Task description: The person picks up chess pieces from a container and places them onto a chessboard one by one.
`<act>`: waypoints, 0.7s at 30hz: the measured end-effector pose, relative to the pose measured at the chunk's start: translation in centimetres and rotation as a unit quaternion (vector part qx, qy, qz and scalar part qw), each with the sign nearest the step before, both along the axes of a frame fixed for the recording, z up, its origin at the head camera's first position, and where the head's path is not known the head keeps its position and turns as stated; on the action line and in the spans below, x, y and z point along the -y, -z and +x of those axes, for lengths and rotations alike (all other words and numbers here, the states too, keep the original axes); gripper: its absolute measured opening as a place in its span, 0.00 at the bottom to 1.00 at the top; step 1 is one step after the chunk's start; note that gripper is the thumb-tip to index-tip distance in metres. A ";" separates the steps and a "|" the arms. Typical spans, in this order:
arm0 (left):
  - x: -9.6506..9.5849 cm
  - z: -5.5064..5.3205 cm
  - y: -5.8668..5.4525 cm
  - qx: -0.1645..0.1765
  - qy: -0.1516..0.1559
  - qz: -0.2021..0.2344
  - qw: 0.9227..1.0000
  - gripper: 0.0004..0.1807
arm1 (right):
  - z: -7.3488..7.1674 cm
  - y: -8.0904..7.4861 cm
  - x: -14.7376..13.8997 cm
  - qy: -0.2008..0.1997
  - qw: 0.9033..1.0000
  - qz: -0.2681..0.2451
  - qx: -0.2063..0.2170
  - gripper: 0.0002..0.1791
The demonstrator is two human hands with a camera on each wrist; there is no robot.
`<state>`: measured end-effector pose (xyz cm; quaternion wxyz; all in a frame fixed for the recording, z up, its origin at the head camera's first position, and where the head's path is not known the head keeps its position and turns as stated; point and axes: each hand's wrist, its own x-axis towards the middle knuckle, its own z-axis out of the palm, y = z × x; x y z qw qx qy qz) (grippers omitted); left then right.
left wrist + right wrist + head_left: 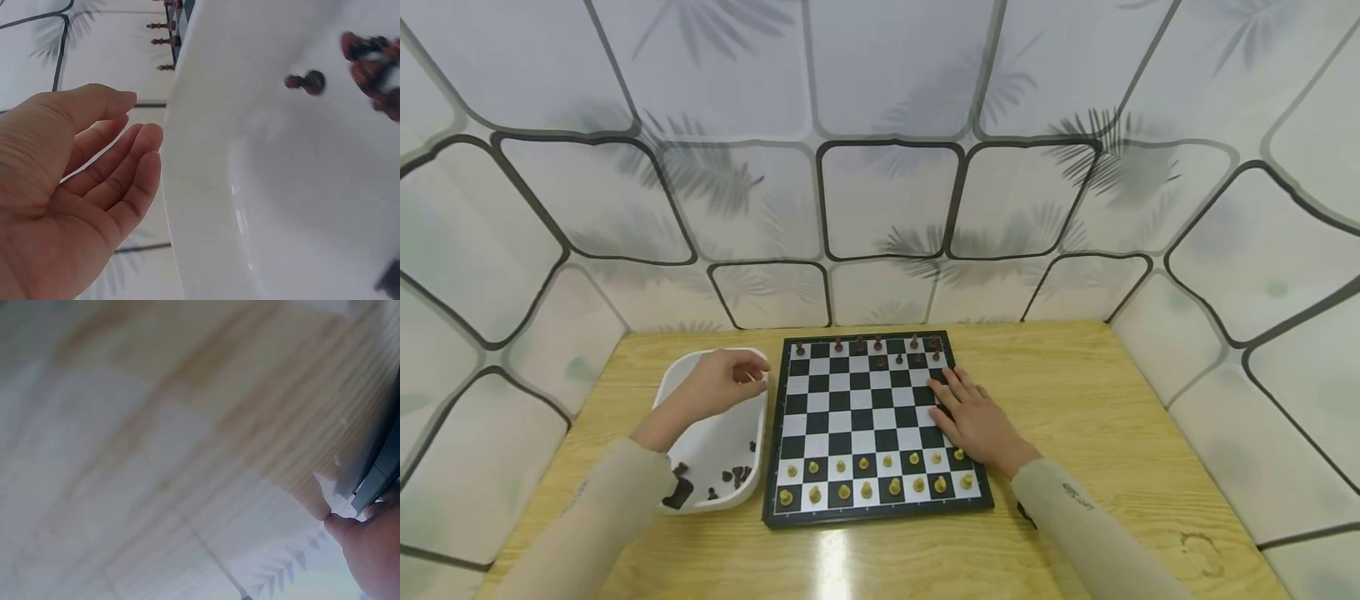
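Above the far end of a white plastic tub (722,437) is my left hand (722,385), its fingers loosely curved. The left wrist view shows nothing between the thumb and fingers. Several dark red-brown chess pieces (737,475) lie in the tub's near part, among them a pawn (306,82). My right hand (981,421) rests with spread fingers on the right edge of a black-and-white chessboard (861,398). Two rows of yellow pieces (895,487) stand along the board's near side. At the far side are several dark pieces (877,342), with gaps between them.
The board and tub stand side by side on a wooden table (1067,383). A patterned wall covering (883,200) encloses the table's back and sides. A ring-shaped stain (1202,550) marks the table's near right.
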<state>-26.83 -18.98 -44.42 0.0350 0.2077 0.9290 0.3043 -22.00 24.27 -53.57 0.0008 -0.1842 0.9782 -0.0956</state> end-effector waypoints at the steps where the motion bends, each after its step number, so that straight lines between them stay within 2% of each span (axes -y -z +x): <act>1: 0.6 0.4 0.0 0.001 -0.001 -0.003 1.000 0.11 | 0.0 0.0 0.0 0.000 1.000 -0.001 0.000 0.35; 5: 2.5 2.2 -0.1 0.026 0.006 -0.022 0.999 0.10 | 0.0 0.1 0.0 -0.002 1.000 -0.006 -0.002 0.34; 12: 4.3 5.3 0.8 0.113 0.043 -0.031 0.992 0.14 | -0.3 0.2 -0.1 -0.004 1.000 0.000 0.001 0.34; 17: 4.8 6.6 2.1 0.149 0.080 -0.009 0.986 0.17 | -0.2 0.1 0.0 -0.001 1.000 0.000 0.007 0.35; 21: 5.0 7.2 3.0 0.155 0.090 -0.008 0.984 0.17 | -0.3 0.2 0.0 0.001 1.000 -0.002 0.010 0.35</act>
